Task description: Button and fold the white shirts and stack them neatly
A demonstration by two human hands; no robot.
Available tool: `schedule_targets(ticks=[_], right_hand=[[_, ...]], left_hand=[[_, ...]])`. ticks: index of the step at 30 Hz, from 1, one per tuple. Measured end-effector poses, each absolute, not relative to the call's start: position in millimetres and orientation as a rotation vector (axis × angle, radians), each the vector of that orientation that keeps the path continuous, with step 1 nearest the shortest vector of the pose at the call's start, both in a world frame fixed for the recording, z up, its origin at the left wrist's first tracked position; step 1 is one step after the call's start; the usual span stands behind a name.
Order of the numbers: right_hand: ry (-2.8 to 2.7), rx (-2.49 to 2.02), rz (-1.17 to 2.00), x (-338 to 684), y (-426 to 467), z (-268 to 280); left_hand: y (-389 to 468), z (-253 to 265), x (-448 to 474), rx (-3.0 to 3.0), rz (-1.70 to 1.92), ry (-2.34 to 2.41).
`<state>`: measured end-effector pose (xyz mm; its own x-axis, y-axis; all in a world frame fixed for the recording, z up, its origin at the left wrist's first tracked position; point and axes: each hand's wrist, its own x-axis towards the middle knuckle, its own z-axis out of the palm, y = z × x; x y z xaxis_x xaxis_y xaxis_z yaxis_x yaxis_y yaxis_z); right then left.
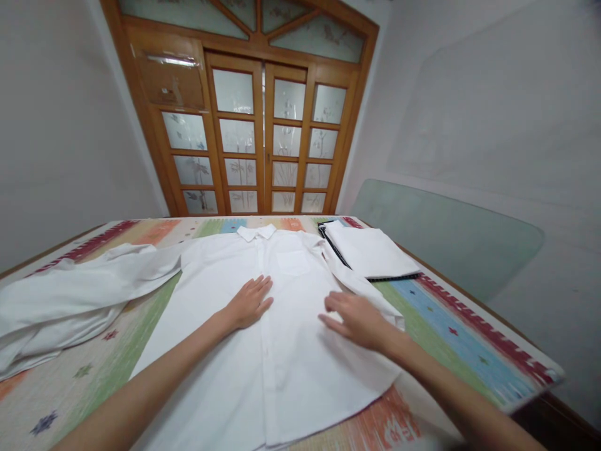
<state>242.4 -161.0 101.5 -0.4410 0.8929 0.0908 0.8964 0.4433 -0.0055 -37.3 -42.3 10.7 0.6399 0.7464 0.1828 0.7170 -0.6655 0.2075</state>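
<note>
A white button-up shirt (pixel 295 369) lies spread front side up, its collar at the far end and a chest pocket on the right half. My left hand (pixel 250 302) rests flat on the shirt beside the button strip, fingers stretched out. Over the right half, my right hand (pixel 354 318) is slightly blurred, its fingers bent and apart with nothing between them. Whether it touches the cloth I cannot tell. One sleeve of the shirt runs down the right side, partly behind my right hand.
More white cloth (pixel 84 294) lies rumpled at the left, joining the shirt's shoulder. A folded stack of white and black cloth (pixel 370 250) sits at the back right. The table has a colourful patterned cover (pixel 451 332). Wooden glazed doors (pixel 260 131) stand behind it.
</note>
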Motion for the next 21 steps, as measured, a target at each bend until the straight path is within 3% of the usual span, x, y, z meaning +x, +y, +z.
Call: schedule_targets(ticks=[4, 10, 17, 21], right_hand=[[-2.263, -2.007, -0.274, 315, -128, 88], [-2.176, -2.096, -0.026, 353, -104, 68], [-1.225, -1.941, -0.246, 373, -54, 127], [-1.121, -1.861, -0.671, 389, -23, 167]], left_hand=[[-44, -1, -44, 2.72, 0.433, 1.243], [-48, 0, -42, 2.705, 0.428, 1.276], [-56, 3, -42, 2.726, 0.462, 1.293], [-56, 3, -42, 2.72, 0.456, 1.305]])
